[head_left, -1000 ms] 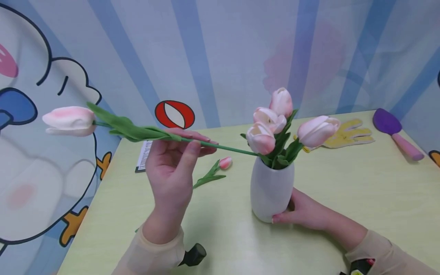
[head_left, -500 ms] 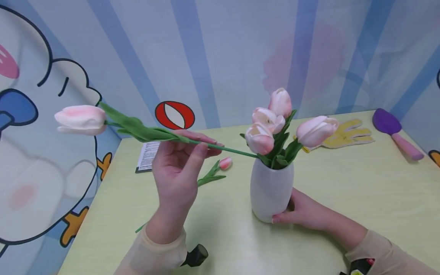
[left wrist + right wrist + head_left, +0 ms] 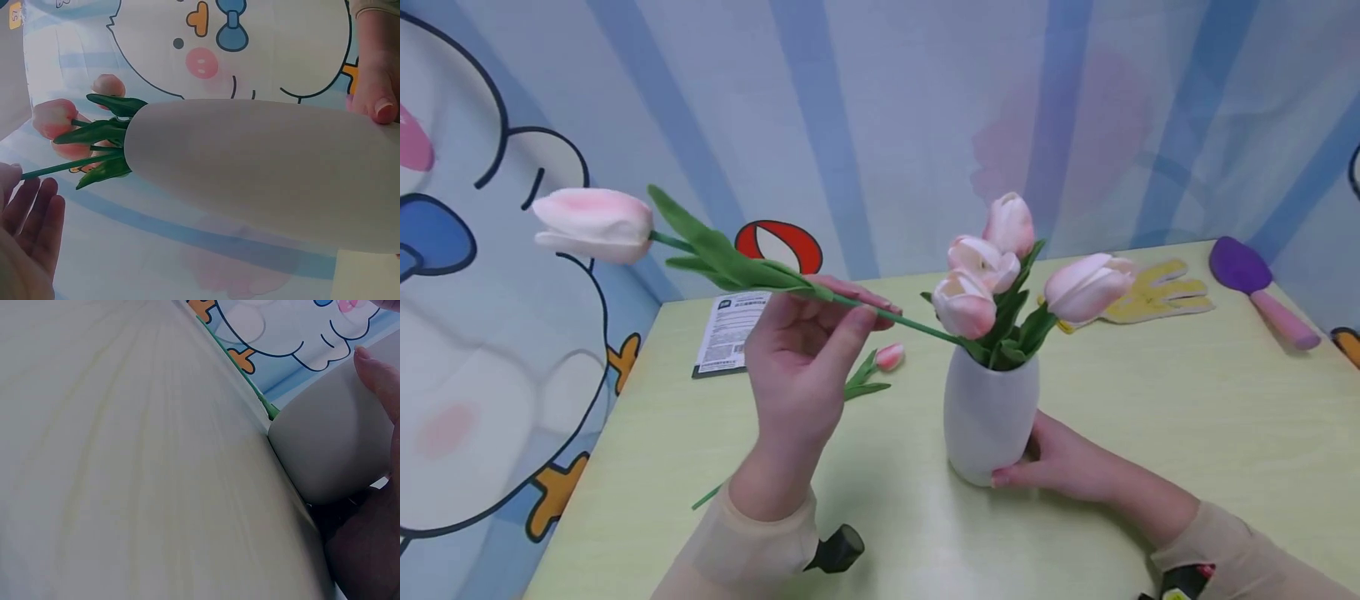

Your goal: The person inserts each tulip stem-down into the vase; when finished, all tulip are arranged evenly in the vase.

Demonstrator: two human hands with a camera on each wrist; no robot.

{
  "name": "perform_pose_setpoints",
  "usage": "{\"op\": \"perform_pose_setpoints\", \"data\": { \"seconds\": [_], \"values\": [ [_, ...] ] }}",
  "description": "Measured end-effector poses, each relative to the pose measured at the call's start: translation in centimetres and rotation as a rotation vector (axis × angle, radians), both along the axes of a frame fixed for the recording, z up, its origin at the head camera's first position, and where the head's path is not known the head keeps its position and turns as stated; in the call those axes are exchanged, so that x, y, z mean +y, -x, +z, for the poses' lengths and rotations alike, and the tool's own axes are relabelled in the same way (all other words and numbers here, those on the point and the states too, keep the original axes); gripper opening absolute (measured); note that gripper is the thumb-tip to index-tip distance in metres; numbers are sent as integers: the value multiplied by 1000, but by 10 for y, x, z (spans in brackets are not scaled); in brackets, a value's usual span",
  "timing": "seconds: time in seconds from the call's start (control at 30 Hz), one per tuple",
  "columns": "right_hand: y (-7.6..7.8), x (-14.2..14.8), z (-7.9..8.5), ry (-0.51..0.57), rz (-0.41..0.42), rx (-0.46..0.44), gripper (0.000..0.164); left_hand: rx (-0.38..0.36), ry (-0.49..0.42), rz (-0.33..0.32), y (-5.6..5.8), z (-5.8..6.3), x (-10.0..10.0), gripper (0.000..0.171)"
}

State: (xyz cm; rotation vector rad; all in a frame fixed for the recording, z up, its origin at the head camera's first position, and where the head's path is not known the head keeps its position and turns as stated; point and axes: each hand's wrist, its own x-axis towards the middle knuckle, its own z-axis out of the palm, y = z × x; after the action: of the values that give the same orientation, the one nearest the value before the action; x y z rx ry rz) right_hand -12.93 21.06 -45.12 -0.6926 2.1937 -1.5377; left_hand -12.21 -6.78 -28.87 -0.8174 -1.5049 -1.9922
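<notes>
Between thumb and fingers my left hand (image 3: 805, 367) pinches the green stem of a pink-white tulip (image 3: 597, 223), held slanting with its bloom to the upper left. The stem's lower end reaches the mouth of a white vase (image 3: 988, 417); whether its tip is inside is hidden by leaves. Several pink tulips (image 3: 977, 262) stand in the vase with their leaves. My right hand (image 3: 1063, 458) grips the vase low on its right side, thumb in front. In the left wrist view the stem (image 3: 69, 165) runs from my fingertips to the vase's mouth.
Another tulip (image 3: 890, 357) lies on the table behind my left hand, partly hidden. A printed sheet on a dark board (image 3: 724, 333) lies at the back left. At the back right are a yellow glove (image 3: 1161, 293) and a purple scoop with a pink handle (image 3: 1243, 265).
My left hand has moved rightward with the tulip, and the bloom has risen and shifted right, so the stem slants more. My right hand and the vase have stayed nearly still.
</notes>
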Motion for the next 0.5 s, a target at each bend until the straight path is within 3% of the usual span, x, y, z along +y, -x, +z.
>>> {"op": "perform_pose_setpoints", "data": {
  "seconds": [0.23, 0.5],
  "values": [
    [2, -7, -1, 18, 38, 10, 81, -18, 1, -4, -1, -1, 2, 27],
    [0, 5, 0, -21, 1, 18, 81, -7, -29, -47, 4, -4, 13, 23]
  ]
}}
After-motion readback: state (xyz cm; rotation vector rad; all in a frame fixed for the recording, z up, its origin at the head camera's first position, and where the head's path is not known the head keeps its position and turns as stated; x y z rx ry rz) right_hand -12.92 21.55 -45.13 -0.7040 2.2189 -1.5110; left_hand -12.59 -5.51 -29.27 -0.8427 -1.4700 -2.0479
